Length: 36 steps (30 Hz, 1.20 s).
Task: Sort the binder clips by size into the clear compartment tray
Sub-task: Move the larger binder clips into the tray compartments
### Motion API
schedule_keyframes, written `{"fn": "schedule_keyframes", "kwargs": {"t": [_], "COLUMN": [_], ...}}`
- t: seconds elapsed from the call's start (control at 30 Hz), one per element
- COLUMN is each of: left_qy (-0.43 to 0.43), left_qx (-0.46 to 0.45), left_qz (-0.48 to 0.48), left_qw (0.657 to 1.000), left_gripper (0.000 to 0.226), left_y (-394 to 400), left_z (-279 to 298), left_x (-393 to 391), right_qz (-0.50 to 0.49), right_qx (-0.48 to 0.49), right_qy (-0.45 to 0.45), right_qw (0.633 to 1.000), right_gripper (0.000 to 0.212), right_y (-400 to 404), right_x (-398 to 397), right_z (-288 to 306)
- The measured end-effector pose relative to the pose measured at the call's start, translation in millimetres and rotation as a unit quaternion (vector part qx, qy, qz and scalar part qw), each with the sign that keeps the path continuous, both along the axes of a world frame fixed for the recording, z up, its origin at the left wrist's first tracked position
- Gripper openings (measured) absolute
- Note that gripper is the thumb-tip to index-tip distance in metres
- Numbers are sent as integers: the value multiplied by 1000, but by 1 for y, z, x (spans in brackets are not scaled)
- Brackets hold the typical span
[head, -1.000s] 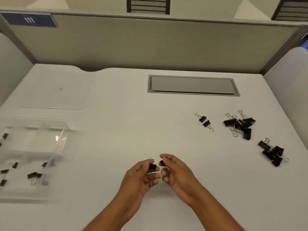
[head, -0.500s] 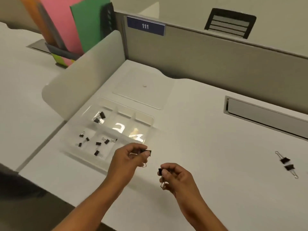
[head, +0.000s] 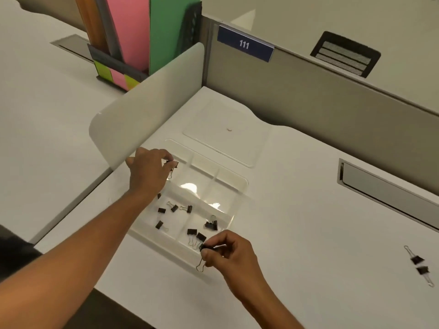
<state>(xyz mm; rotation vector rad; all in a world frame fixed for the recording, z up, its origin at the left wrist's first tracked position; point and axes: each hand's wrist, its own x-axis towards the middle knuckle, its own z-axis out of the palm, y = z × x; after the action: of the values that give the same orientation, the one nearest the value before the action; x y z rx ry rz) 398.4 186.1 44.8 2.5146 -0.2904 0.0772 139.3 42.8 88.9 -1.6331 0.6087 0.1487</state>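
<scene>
Right hand (head: 228, 251) at the tray's (head: 244, 184) near edge, by its near right corner — fingers pinch a clip (head: 203, 248) by its black body. Clip hangs from the fingertips, wire loops pointing down and toward the desk's (head: 297, 229) near edge; long axis roughly upright, tilted a little. It sits just over the tray's near wall, so the compartment below and slightly beyond the fingers is the near right one, which already holds three clips (head: 197, 235). Judged next move: a short carry away from the body, then release.

Middle near compartment: several smaller clips (head: 174, 208), lying loose.

Left hand (head: 148, 170) farther off, over the tray's far left compartment — fingers pinch a second clip (head: 172, 164), loops hanging down into that compartment. Contents beneath the hand are hidden.

Right hand is nearer the body; left hand is nearer its drop point.

Two unsorted clips (head: 420, 265) lie well apart, toward the desk's right edge.
</scene>
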Motion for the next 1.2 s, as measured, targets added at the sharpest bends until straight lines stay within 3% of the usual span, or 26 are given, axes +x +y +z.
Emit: {"fn": "schedule_keyframes", "kwargs": {"t": [0.07, 0.23, 0.43, 0.7, 0.8, 1.0, 1.2], "left_qy": [8, -20, -31, -35, -36, -48, -71], "left_qx": [39, -72, -85, -114, -125, -124, -122], "left_qz": [4, 41, 11, -5, -1, -21, -154], "left_qw": [999, 996, 996, 993, 991, 991, 978], "left_gripper": [16, 24, 19, 19, 18, 23, 23], "left_y": [5, 26, 38, 45, 50, 36, -37], "left_z": [-7, -4, -6, -7, -7, -7, 1], "left_x": [6, -23, -85, -117, -128, -152, -185], "right_qz": [3, 24, 58, 120, 84, -8, -153], "right_qx": [-21, -101, -221, -349, -377, -280, -271], "right_qy": [0, -41, -126, -98, -104, -188, -117], "right_qw": [1000, 994, 965, 924, 916, 942, 943], "right_gripper": [13, 9, 11, 15, 18, 12, 27], "right_y": [1, 3, 12, 14, 8, 0, -56], "right_x": [7, 45, 144, 241, 229, 124, -16], "right_z": [2, 16, 36, -6, -20, -15, -35]}}
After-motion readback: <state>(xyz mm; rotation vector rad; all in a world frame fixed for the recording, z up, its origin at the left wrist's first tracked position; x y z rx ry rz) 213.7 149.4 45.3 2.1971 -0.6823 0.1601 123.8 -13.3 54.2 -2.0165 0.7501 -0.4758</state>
